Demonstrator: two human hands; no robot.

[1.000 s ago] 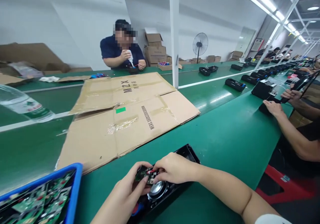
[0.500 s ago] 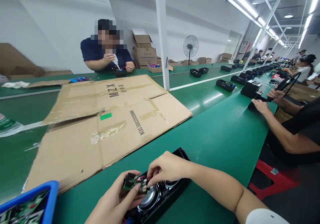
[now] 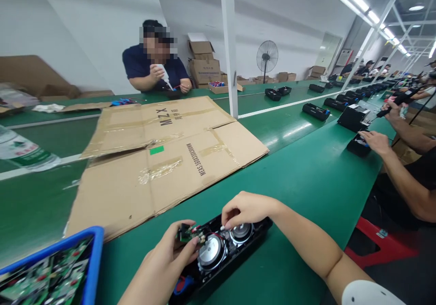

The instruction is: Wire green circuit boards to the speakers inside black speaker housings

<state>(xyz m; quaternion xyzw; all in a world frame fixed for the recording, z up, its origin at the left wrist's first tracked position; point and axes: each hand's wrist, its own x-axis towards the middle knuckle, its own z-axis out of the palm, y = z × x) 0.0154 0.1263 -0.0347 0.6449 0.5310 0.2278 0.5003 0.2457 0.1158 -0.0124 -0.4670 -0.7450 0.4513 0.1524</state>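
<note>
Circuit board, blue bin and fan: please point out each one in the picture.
circuit board (image 3: 186,235), head view, on its green face.
blue bin (image 3: 92,264), head view, on its right wall.
fan (image 3: 267,53), head view, on its round grille.

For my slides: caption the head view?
Left hand holds circuit board while right hand reaches into open speaker housing.

The flattened cardboard box (image 3: 170,159) reads "MZX".

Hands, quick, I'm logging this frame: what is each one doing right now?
Left hand: pinching the small green circuit board over the black speaker housing.
Right hand: fingertips down inside the housing; whether it grips anything cannot be told.
</note>
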